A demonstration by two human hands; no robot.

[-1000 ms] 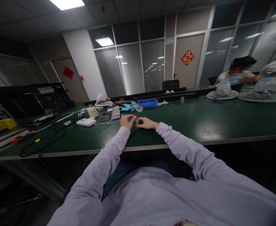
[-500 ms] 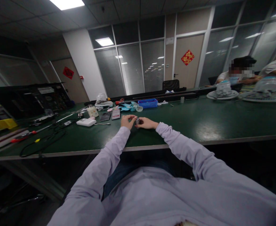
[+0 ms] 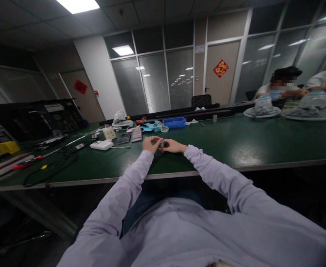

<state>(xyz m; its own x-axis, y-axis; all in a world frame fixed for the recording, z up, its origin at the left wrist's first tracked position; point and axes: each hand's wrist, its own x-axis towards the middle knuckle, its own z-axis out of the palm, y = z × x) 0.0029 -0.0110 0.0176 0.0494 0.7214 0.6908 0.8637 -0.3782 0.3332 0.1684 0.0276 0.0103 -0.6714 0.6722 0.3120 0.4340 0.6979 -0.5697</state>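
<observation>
Between my two hands is a small grey cylindrical part (image 3: pixel 162 144), held just above or on the green table; which of the two I cannot tell. My right hand (image 3: pixel 174 145) is closed around it from the right side. Thumb and fingers of my left hand (image 3: pixel 151 144) are pinched together at the part's upper left. Fingers cover most of the part, so its details are hidden. Beyond my left hand lie a dark phone (image 3: pixel 124 138) and a phone-sized card with a pale, reddish face (image 3: pixel 137 135).
On the green table (image 3: pixel 207 148) stand a blue bin (image 3: pixel 174 122), a patterned jar (image 3: pixel 109 131) and a white box (image 3: pixel 101 145). Cables (image 3: pixel 59 165) and a red-handled tool (image 3: pixel 28 162) lie left. Two white fan-like units (image 3: pixel 263 107) stand right, near two seated people.
My left fingertips have shifted slightly at the top of the grey part. My right hand stays in nearly the same place.
</observation>
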